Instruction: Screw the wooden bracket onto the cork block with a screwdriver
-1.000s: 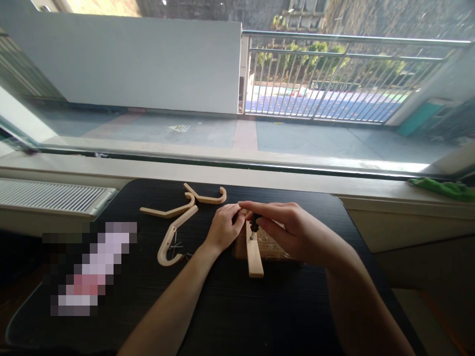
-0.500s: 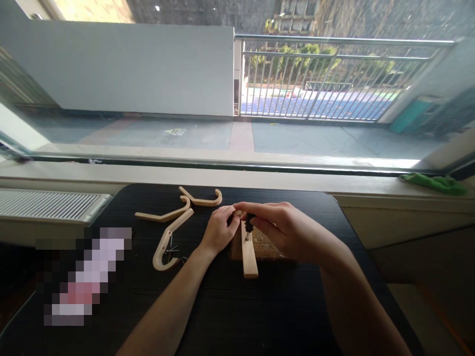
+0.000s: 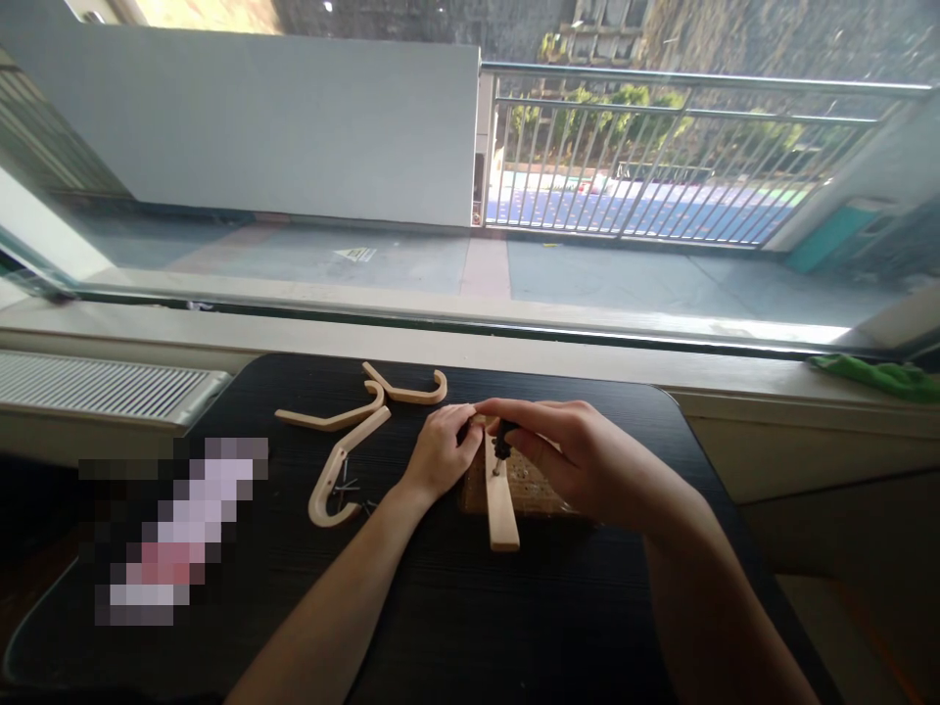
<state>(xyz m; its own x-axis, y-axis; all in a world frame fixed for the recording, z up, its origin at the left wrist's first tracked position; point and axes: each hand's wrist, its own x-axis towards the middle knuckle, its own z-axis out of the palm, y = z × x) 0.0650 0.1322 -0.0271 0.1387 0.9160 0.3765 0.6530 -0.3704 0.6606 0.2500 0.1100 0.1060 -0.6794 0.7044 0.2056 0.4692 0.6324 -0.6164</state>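
A pale wooden hook lies across a brown board, its flat end sticking out over the near edge. My left hand is closed around the far end of this hook, whose curve is mostly covered by the fingers. With my right hand I grip a short black-handled screwdriver upright. Its tip meets a screw in the wood, about midway along the visible arm. Left of my hands lie three more wooden hooks, and several loose screws rest by the nearest one.
The black table stands against a window sill. A blurred pinkish object lies at the table's left. A green cloth sits on the sill at the right, and a white radiator is at the left.
The whole view has shifted slightly, moving the scene a little to the right. Both hands keep their holds on the hook and the screwdriver; the screwdriver's handle leans slightly more.
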